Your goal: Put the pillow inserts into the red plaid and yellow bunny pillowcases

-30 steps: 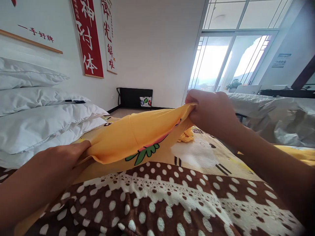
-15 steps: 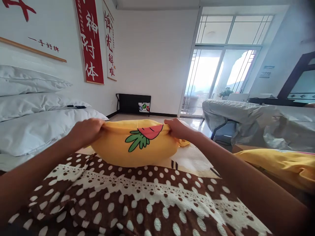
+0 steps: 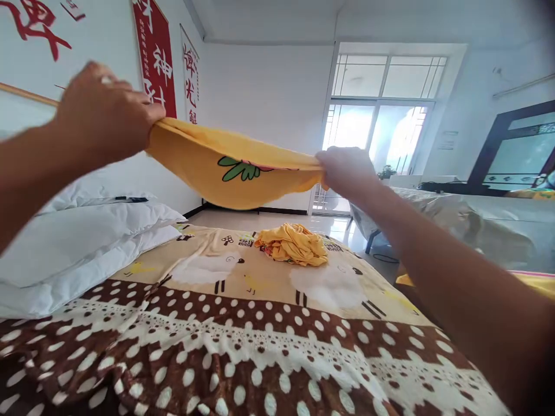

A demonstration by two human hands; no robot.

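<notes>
A yellow pillowcase point(image 3: 195, 173) with a printed green leafy top and a bit of red is stretched between my two hands, its lower part sagging and bowed in the air. My left hand point(image 3: 108, 112), raised higher, grips its left corner with closed fingers. At the right end, my right hand point(image 3: 349, 173) pinches the upper edge. Below the pillowcase, a crumpled yellow cloth point(image 3: 295, 245) lies on the bed blanket point(image 3: 260, 341), which is brown with white dots and has a beige sheep-print band.
White pillows point(image 3: 95, 237) are stacked at the left, a dark slim object point(image 3: 130, 199) on top. More yellow fabric point(image 3: 533, 281) shows at the right edge. Behind it stands a table covered in plastic sheeting point(image 3: 459, 222). Scrolls point(image 3: 160, 63) hang on the wall; a glass door point(image 3: 355, 133) is beyond.
Both hands have lifted the pillowcase off the bed, the left hand higher than the right. My view has shifted, uncovering the crumpled yellow cloth and more of the blanket.
</notes>
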